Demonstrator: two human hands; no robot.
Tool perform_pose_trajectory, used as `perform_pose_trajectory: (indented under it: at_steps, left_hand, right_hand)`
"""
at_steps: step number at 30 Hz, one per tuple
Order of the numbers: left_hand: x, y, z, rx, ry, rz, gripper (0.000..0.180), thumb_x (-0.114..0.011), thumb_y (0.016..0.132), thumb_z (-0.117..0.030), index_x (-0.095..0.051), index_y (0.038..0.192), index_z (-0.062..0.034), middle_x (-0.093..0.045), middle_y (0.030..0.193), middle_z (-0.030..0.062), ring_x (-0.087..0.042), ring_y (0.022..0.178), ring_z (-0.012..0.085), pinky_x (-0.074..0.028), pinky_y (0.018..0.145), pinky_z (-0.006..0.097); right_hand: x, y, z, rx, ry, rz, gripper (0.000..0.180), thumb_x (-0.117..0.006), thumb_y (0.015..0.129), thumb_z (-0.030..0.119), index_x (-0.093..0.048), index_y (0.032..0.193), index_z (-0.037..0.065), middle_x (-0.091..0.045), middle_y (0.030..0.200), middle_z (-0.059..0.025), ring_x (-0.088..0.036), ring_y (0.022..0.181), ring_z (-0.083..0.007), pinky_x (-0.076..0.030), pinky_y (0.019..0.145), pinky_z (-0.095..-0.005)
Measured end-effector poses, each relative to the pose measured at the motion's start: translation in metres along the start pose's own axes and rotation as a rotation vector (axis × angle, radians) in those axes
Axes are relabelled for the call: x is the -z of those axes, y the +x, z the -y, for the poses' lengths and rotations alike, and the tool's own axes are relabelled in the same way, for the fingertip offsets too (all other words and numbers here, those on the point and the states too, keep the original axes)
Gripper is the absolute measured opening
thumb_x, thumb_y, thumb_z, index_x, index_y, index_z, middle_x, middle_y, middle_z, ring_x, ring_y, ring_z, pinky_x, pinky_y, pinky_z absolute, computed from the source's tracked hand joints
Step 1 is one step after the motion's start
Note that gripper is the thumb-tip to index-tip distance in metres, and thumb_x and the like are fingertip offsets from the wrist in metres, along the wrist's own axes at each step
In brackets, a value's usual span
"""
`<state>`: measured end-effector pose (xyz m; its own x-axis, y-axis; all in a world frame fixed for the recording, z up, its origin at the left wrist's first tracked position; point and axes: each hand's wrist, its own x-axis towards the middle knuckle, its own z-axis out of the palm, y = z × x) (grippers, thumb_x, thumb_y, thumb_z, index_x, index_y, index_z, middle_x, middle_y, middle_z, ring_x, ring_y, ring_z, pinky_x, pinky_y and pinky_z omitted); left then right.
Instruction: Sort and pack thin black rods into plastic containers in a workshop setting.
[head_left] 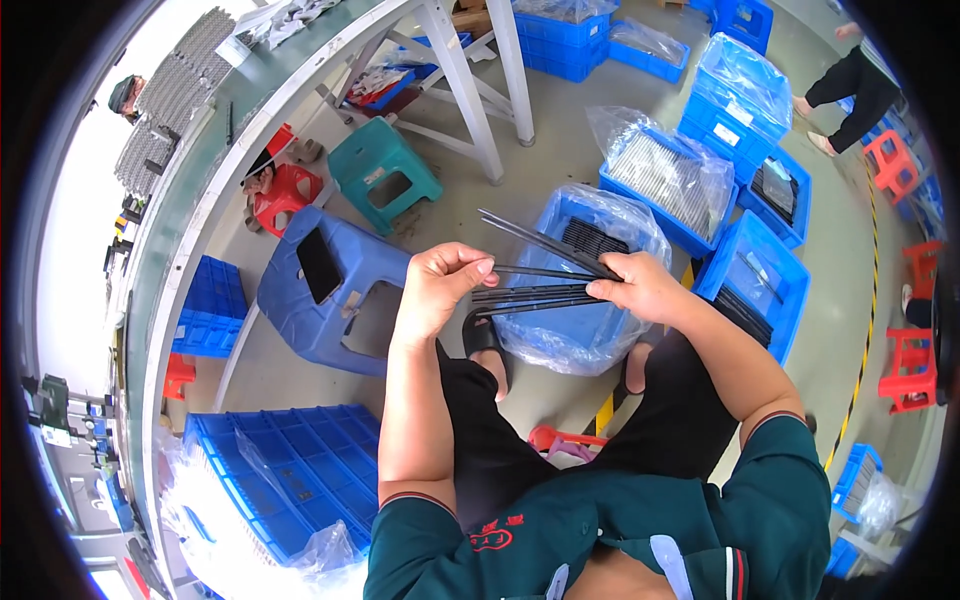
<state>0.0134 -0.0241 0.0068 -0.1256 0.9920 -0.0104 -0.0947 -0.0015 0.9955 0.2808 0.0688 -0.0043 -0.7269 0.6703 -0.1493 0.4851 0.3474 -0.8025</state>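
Observation:
Several thin black strips [540, 293] fan out leftward from my right hand [635, 285], which is closed round their right ends. My left hand [445, 283] pinches the left end of one of these strips between thumb and fingertips. Both hands are raised over a blue crate [585, 335] lined with clear plastic, on the floor between my feet. More black pieces [595, 236] lie in rows inside that crate. What exactly the strips are, I cannot tell.
Left of me, a blue stool [300, 325] bears a phone [318, 266]; a green stool [385, 170] stands beyond it. A long workbench [195, 200] curves along the left. Blue crates [735, 90] with plastic and parts stand right. A person [855, 95] is at the far right.

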Motion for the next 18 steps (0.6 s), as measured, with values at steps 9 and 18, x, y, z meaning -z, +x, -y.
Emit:
perform_pose_trajectory:
  at_steps: [9,18]
  left_hand:
    - [0.019,-0.003,-0.007,-0.018,-0.02,-0.06,0.011,-0.064,0.082,-0.006,-0.062,0.088,0.0036,-0.065,0.076,0.0073,-0.061,0.069,0.012,-0.047,0.067,0.023]
    - [0.018,0.002,-0.007,-0.088,-0.031,-0.068,0.014,-0.064,0.084,-0.01,-0.062,0.09,0.0029,-0.065,0.076,0.0074,-0.061,0.07,0.0121,-0.047,0.068,0.024]
  right_hand:
    - [0.003,-0.003,-0.007,-0.089,0.36,0.16,0.03,-0.055,0.09,0.035,-0.054,0.084,0.005,-0.05,0.059,-0.0003,-0.047,0.052,-0.0081,-0.037,0.049,-0.0245]
    - [0.0,-0.005,-0.004,-0.269,0.678,0.371,0.036,-0.056,0.089,0.038,-0.056,0.1,0.004,-0.05,0.061,-0.0035,-0.042,0.047,-0.0058,-0.026,0.039,-0.018]
